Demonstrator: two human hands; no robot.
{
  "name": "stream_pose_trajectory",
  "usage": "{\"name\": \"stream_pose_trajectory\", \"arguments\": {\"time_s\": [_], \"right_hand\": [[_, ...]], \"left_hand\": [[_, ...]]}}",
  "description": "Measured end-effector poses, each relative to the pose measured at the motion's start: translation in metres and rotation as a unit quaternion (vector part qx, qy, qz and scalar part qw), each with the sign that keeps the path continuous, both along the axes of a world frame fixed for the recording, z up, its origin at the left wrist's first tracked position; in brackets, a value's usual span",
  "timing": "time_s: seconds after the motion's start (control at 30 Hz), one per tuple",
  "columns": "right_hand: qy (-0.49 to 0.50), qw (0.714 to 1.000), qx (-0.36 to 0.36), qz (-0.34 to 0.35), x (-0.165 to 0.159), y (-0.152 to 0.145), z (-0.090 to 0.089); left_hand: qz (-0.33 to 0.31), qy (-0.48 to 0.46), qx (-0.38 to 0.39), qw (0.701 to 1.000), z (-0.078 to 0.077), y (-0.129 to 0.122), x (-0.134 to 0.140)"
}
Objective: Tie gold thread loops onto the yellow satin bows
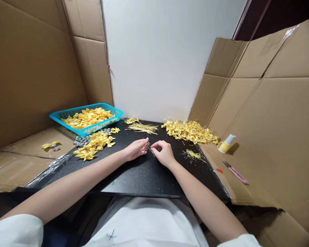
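Observation:
Both hands meet over the middle of the black table (134,178). My left hand (136,150) is closed in a pinch, with a small shiny piece just showing at its fingertips, too small to name. In a pinch too, my right hand (164,153) grips a thin gold strand (151,151) that runs between the two hands. Just beyond them lies a bundle of straight gold strands (143,128). Yellow ribbon bows (99,140) are heaped to the left, beside round silver pieces (82,141). A pile of yellow bows with gold strands (189,131) lies to the right.
A blue plastic basket (86,131) of yellow bows stands at back left. On the right are yellow clippings (193,155), a spool of yellow thread (226,144), pink-handled snips (237,173) and a red scrap (219,170). Cardboard walls (280,113) flank the table.

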State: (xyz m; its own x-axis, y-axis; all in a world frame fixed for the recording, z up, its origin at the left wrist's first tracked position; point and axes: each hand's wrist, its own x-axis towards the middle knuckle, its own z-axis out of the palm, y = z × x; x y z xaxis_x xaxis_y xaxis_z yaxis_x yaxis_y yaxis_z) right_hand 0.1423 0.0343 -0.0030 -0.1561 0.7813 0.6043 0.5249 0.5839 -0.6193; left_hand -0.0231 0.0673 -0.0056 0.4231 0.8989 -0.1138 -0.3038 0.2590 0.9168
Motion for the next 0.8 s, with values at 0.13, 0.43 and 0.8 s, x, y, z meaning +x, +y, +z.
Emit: {"name": "stream_pose_trajectory", "arguments": {"time_s": [0.13,0.43,0.8], "right_hand": [[-0.001,1.000,-0.004,0.001,-0.0004,0.0001,-0.0009],[0.003,1.000,-0.018,-0.008,-0.0013,0.0001,0.0005],[0.017,0.999,-0.031,0.000,-0.0011,0.0026,-0.0027]], "left_hand": [[0.006,-0.032,-0.021,0.999,0.0006,0.0011,-0.0003],[0.002,-0.035,-0.010,0.999,-0.0019,-0.0017,0.0015],[0.007,-0.049,-0.009,0.999,-0.0031,0.0004,0.0015]]}}
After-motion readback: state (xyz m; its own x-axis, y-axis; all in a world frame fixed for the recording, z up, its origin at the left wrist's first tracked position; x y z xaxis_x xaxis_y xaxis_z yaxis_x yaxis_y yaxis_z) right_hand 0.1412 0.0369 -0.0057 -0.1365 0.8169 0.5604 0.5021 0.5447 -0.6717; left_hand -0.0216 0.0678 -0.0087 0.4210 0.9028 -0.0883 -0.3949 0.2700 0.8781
